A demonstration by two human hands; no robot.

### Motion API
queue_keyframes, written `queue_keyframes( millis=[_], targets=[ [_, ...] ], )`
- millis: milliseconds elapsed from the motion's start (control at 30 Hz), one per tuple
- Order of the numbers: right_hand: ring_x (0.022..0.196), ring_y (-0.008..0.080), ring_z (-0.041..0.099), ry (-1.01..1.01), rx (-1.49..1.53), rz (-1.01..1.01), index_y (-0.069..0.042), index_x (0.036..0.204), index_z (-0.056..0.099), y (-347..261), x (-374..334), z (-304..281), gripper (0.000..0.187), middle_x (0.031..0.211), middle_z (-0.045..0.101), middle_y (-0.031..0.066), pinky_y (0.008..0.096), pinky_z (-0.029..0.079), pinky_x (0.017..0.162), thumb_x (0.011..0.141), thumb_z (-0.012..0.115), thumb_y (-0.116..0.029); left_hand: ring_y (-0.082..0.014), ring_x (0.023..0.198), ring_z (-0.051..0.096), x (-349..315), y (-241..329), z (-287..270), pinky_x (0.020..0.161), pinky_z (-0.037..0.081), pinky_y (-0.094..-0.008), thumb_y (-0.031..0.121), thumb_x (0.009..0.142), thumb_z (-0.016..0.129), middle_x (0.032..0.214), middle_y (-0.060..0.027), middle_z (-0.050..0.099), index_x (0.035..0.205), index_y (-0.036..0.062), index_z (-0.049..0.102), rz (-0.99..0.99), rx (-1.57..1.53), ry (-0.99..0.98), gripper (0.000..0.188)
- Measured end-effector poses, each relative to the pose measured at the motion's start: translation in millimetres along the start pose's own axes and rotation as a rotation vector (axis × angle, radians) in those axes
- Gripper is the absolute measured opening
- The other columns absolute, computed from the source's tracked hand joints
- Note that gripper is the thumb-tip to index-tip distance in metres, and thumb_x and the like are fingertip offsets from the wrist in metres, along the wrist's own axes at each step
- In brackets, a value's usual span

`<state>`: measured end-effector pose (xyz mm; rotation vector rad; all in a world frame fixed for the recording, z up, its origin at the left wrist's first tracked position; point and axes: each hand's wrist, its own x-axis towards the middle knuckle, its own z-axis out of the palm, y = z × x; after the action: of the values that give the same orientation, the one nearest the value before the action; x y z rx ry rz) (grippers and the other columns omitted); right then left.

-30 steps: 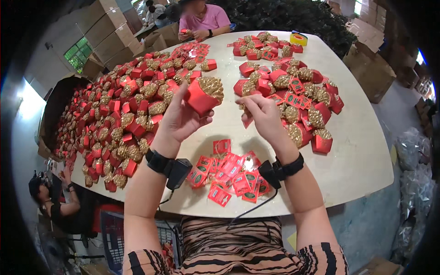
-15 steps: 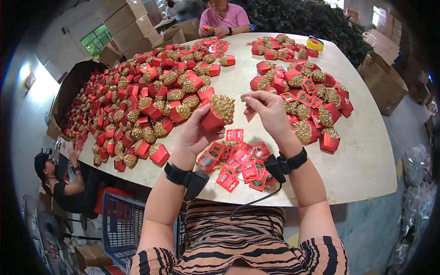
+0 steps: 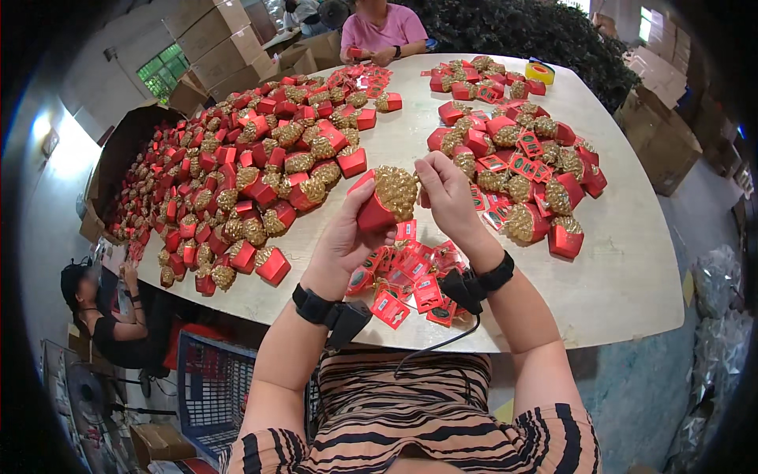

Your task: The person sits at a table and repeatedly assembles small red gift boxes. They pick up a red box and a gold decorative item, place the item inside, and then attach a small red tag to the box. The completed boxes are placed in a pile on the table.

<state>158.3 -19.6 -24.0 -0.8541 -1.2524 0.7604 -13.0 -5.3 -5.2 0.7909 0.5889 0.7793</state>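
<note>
My left hand is closed around a red ornament with a knobbly gold top, held tilted above the table. Right beside its gold edge, my right hand pinches thumb and fingers together. A red hang tag was in those fingers a moment ago; now they mostly cover it. Under both hands lies a loose heap of red hang tags. A big pile of similar red and gold ornaments spreads to the left. On the right is a smaller group of ornaments, with tags among them.
The pale table has a rounded right corner. A yellow tape roll stands at its far side. Across the table sits a person in pink; another in black is at the left. A blue plastic crate stands below.
My right hand has moved left and slightly down, bringing its fingertips to the ornament's gold edge. My left hand has shifted slightly right with the ornament.
</note>
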Motion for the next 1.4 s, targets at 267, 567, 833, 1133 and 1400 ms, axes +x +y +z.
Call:
queue_keyframes(
  millis=[267,567,833,1133,1400],
  targets=[
    [0.046,0.0058,0.045,-0.091,0.324,0.133,-0.007,0.075,0.047,1.2,3.5,-1.2,0.026,0.059,0.045,-0.0024,0.0201,0.036,0.042,0.093,0.052,-0.026,-0.0149,0.064,0.058,-4.6,4.0,5.1,0.049,0.046,-0.0271,0.041,0.085,0.057,0.087,-0.0052,0.061,0.108,0.0103,0.052,0.061,0.066,0.041,0.039],
    [0.047,0.0041,0.042,-0.055,0.171,0.036,-0.004,0.069,0.051,5.3,-0.5,-0.7,0.037,0.057,0.044,-0.0018,0.0213,0.033,0.039,0.094,0.049,-0.032,-0.0119,0.063,0.058,-11.6,9.2,20.1,0.047,0.045,-0.0237,0.033,0.086,0.056,0.085,-0.0046,0.061,0.106,0.0066,0.053,0.131,0.199,0.118,0.034],
    [0.048,0.0146,0.041,0.075,-0.174,-0.023,0.004,0.073,0.053,-2.3,-3.7,-0.1,0.044,0.050,0.045,0.0084,0.0331,0.036,0.049,0.095,0.046,-0.033,-0.0097,0.056,0.056,-11.6,11.5,20.8,0.044,0.043,-0.0219,0.030,0.085,0.057,0.076,-0.0033,0.060,0.101,0.0035,0.056,0.217,0.392,0.059,0.031],
    [0.051,0.0176,0.039,0.060,-0.395,-0.170,0.004,0.067,0.048,-14.5,-4.0,1.0,0.043,0.053,0.039,0.0120,0.0343,0.034,0.050,0.094,0.045,-0.028,-0.0088,0.064,0.059,-15.2,12.3,22.3,0.045,0.044,-0.0208,0.024,0.080,0.065,0.081,-0.0036,0.061,0.102,0.0006,0.055,0.353,0.565,0.105,0.034],
    [0.057,0.0388,0.051,0.053,-0.451,-0.067,0.004,0.068,0.054,-13.5,-3.1,0.6,0.043,0.059,0.049,0.0228,0.0423,0.039,0.055,0.093,0.042,-0.029,-0.0110,0.070,0.059,-17.5,7.4,28.9,0.060,0.049,-0.0238,0.019,0.076,0.069,0.081,-0.0051,0.060,0.099,-0.0023,0.055,0.514,0.710,0.179,0.035]
  ],
)
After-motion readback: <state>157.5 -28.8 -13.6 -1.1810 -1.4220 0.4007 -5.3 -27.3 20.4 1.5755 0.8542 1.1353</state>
